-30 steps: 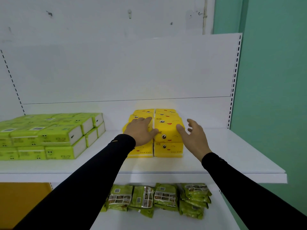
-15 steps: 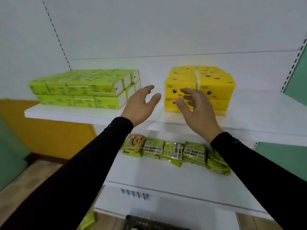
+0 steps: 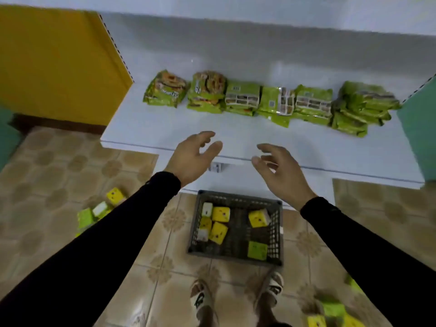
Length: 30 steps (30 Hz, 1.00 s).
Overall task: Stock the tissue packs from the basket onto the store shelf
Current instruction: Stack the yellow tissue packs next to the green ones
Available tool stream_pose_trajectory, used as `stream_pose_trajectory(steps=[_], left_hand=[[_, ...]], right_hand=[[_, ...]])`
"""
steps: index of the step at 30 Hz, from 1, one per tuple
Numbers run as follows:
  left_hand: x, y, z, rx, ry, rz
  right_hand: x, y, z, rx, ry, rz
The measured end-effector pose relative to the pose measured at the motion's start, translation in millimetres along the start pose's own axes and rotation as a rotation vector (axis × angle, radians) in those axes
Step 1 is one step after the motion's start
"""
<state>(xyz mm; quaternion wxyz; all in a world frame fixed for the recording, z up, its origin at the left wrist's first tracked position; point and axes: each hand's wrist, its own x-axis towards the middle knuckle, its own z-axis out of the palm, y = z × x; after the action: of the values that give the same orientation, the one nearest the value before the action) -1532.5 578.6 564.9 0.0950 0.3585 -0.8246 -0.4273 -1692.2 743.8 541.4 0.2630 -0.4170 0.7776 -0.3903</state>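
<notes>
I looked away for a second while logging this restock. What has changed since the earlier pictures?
Both hands came off the yellow packs on the upper shelf; the left hand and right hand now hang empty over the basket on the floor. The view tipped down. The snack bags lie unchanged.

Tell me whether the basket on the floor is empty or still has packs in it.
Not empty. The basket on the tiled floor holds several yellow packs and one green pack, with bare bottom showing between them.
</notes>
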Motion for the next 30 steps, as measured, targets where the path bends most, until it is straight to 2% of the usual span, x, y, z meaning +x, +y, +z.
stream_pose_trajectory(steps=[7,14,17,20,24,27,30], left_hand=[[12,-115,99,-0.055,-0.193,-0.304],[17,-247,271,-0.026,-0.472,-0.553],[31,-309,358,-0.032,-0.493,-0.628],[42,-366,449,-0.047,-0.546,-0.697],[58,-444,561,-0.103,-0.667,-0.750],[61,-503,630,-0.173,-0.749,-0.799],[64,-506,645,-0.201,-0.825,-0.857]], right_hand=[[-9,129,75,-0.067,-0.144,0.296],[-2,317,155,-0.110,-0.355,0.611],[0,404,201,-0.096,-0.413,0.740],[-2,506,254,-0.096,-0.411,0.917],[-8,619,313,-0.053,-0.328,1.094],[-18,671,347,-0.054,-0.305,1.238],[-23,702,370,-0.039,-0.299,1.275]])
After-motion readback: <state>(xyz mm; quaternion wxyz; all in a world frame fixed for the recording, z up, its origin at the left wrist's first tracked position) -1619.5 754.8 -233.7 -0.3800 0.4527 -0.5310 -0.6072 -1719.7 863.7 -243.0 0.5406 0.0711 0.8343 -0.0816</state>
